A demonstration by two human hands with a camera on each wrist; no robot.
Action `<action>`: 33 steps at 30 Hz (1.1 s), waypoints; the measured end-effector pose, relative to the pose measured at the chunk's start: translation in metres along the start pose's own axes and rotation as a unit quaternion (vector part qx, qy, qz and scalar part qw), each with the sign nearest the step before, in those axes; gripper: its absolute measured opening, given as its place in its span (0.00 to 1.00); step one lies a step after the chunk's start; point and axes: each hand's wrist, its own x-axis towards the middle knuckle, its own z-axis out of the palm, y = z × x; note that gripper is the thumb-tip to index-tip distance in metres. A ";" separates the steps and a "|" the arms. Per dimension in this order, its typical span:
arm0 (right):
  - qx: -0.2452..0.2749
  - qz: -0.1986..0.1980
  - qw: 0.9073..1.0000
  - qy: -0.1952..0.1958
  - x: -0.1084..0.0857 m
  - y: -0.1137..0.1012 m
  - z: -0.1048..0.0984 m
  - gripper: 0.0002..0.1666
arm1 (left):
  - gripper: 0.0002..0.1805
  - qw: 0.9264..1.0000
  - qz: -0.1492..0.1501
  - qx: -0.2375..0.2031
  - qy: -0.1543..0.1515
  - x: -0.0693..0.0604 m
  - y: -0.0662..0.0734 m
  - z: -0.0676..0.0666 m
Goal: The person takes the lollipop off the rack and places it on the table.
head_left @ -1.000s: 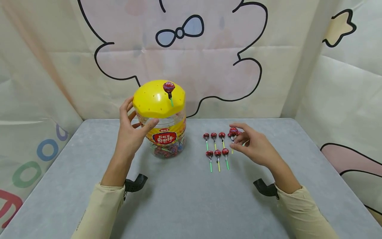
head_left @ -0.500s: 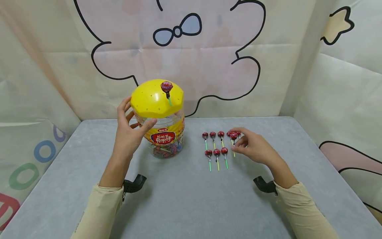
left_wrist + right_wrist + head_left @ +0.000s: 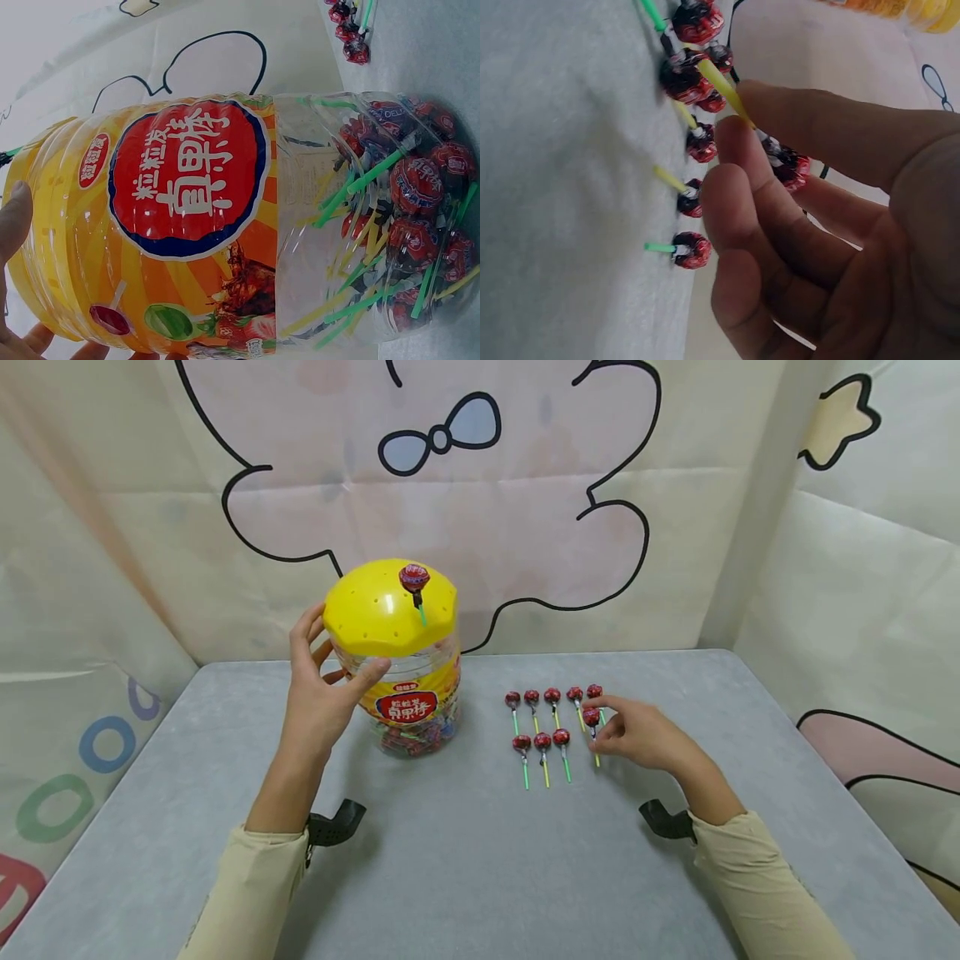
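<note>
A clear plastic jar (image 3: 405,708) with a yellow-orange label stands on the table, part filled with wrapped lollipops (image 3: 416,187). My left hand (image 3: 318,710) holds it near the top, thumb in front and fingers at the far side. On its yellow lid (image 3: 360,614) is one red lollipop (image 3: 414,578). My right hand (image 3: 641,735) pinches another lollipop (image 3: 592,718) by its yellow stick (image 3: 721,84) between thumb and fingers. That one is at the right of the near row of lollipops (image 3: 542,742), with a gap between. Behind lies a far row of several lollipops (image 3: 552,696).
The grey tabletop (image 3: 480,868) reaches back to a cartoon-printed cloth (image 3: 487,543). More printed cloth (image 3: 862,585) hangs at the right side. A black wrist mount (image 3: 337,823) sticks out at each sleeve.
My right hand has brought the pinched lollipop nearer and slightly right, away from the far row, whose right end now shows. The left hand keeps its hold on the jar.
</note>
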 end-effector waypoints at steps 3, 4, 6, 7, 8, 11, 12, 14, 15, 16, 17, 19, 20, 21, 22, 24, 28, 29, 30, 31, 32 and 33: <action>0.003 0.010 1.000 -0.021 0.001 0.003 0.002 0.40 | 0.50 1.000 -0.002 -0.001 0.000 0.000 -0.001 0.000; 0.003 0.014 1.000 -0.027 0.002 0.004 0.003 0.40 | 0.50 1.000 -0.002 -0.002 0.000 0.000 -0.001 0.000; 0.002 0.022 0.999 -0.038 0.003 0.005 0.005 0.40 | 0.50 1.000 -0.004 -0.002 0.000 0.000 -0.001 0.000; 0.001 0.025 0.999 -0.042 0.004 0.006 0.006 0.40 | 0.50 1.000 -0.004 -0.001 0.000 0.000 -0.001 0.000; 0.000 0.028 0.999 -0.046 0.005 0.007 0.006 0.40 | 0.50 1.000 -0.005 -0.001 0.000 0.000 -0.001 0.000; -0.005 0.028 0.998 -0.053 0.007 0.008 0.009 0.40 | 0.50 1.000 -0.004 -0.002 0.000 0.000 -0.001 0.000; -0.005 0.028 0.998 -0.055 0.008 0.009 0.009 0.41 | 0.50 1.000 -0.003 -0.002 0.000 0.000 -0.001 0.000; -0.006 0.026 0.998 -0.059 0.009 0.011 0.011 0.40 | 0.50 1.000 -0.001 -0.003 0.000 0.000 -0.001 0.000; -0.004 0.026 0.998 -0.061 0.009 0.012 0.012 0.40 | 0.50 1.000 -0.001 -0.003 0.000 0.000 -0.001 0.000; -0.004 0.027 0.998 -0.063 0.010 0.013 0.013 0.40 | 0.50 1.000 0.000 -0.003 0.000 0.000 -0.001 0.000; -0.002 0.028 0.997 -0.065 0.011 0.014 0.014 0.40 | 0.50 1.000 0.000 -0.003 0.000 0.000 -0.001 0.000; -0.006 0.031 0.997 -0.066 0.012 0.015 0.016 0.40 | 0.50 1.000 0.003 -0.004 0.000 0.000 -0.001 -0.001; -0.010 0.034 0.997 -0.065 0.012 0.014 0.017 0.40 | 0.51 1.000 0.004 -0.004 0.000 0.000 -0.001 -0.001; -0.014 0.036 0.997 -0.065 0.013 0.014 0.017 0.40 | 0.51 1.000 0.006 -0.005 -0.001 0.000 -0.001 -0.001; -0.018 0.039 0.997 -0.064 0.013 0.014 0.018 0.39 | 0.51 1.000 0.008 -0.006 -0.001 0.000 -0.002 -0.001; -0.027 0.042 0.997 -0.062 0.013 0.012 0.019 0.39 | 0.51 1.000 0.011 -0.008 -0.003 0.000 -0.002 -0.001; -0.032 0.050 0.996 -0.060 0.014 0.011 0.020 0.39 | 0.51 1.000 0.009 -0.010 -0.004 0.000 -0.002 -0.001; -0.032 0.050 0.997 -0.059 0.014 0.011 0.020 0.39 | 0.51 1.000 0.009 -0.010 -0.004 0.000 -0.002 -0.001; -0.031 0.050 0.997 -0.059 0.014 0.011 0.020 0.39 | 0.51 1.000 0.009 -0.010 -0.004 0.000 -0.001 -0.001; -0.030 0.050 0.997 -0.058 0.014 0.011 0.021 0.39 | 0.52 1.000 0.009 -0.010 -0.004 0.000 -0.001 -0.001; -0.029 0.049 0.997 -0.057 0.014 0.011 0.021 0.39 | 0.52 1.000 0.009 -0.011 -0.003 0.000 -0.001 -0.001; -0.028 0.048 0.997 -0.056 0.014 0.011 0.021 0.39 | 0.52 1.000 0.009 -0.011 -0.003 0.000 -0.002 -0.001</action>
